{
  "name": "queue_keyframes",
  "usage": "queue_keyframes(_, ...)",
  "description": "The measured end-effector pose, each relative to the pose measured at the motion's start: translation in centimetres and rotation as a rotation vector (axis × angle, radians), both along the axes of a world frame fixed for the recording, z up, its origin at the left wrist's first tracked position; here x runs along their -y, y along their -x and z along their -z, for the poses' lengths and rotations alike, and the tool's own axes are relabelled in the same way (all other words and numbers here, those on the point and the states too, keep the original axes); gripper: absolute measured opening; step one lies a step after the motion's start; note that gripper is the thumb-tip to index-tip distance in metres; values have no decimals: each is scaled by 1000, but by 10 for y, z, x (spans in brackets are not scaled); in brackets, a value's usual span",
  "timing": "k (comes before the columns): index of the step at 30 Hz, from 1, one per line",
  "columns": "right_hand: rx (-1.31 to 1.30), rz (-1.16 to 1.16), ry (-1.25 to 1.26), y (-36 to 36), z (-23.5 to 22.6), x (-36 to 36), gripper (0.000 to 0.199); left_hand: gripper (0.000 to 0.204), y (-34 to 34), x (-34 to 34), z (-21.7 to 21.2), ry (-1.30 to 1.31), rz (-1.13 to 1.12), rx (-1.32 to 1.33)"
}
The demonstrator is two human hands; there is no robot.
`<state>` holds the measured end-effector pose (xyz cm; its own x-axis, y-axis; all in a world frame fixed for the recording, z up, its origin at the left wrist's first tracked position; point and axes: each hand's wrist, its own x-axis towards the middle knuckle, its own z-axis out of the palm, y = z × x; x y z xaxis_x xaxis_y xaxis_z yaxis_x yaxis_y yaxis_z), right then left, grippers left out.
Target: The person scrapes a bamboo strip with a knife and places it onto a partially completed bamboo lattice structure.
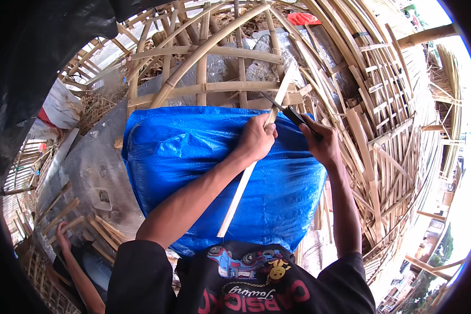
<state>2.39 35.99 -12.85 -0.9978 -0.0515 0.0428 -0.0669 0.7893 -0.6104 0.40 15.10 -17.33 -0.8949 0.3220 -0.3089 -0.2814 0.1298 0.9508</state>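
Note:
My left hand (256,137) is closed round a long pale bamboo strip (238,194), which runs slantwise from near my shirt up past the blue sheet's far edge. In my right hand (323,140) is the dark handle of a knife (293,114). Its narrow dark blade points left and lies across the strip, just beyond my left hand. Whether the edge bites into the bamboo cannot be made out. A blue tarpaulin sheet (193,172) spreads beneath both hands and over my lap.
A bamboo lattice frame (222,86) stands beyond the tarpaulin. Many split bamboo strips (369,172) are stacked along the right. At lower left another person's arm (77,267) reaches near bamboo pieces (103,233). Grey concrete floor (97,162) shows on the left.

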Motion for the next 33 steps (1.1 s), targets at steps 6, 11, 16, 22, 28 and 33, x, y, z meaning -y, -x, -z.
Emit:
queue_keyframes(6, 1, 270, -153, 34, 29, -6, 41, 21, -7, -8, 9, 45, -47, -86)
queue_keyframes(11, -20, 367, -127, 75, 31, -20, 45, 16, -2, -9, 8, -80, -4, -10)
queue_keyframes(16, 106, 92, -66, 41, 16, -12, 38, 17, 5, -2, 8, -106, 21, 142)
queue_keyframes(22, -15, 67, -51, 28, 9, -8, 36, 21, 5, 3, -2, -442, 4, 397)
queue_keyframes(28, -31, 173, -123, 27, 19, 2, 37, 22, 5, -1, 2, -332, 6, 281)
queue_keyframes(33, -71, 227, -139, 27, 19, 7, 35, 22, 3, -2, -7, -300, -6, 235)
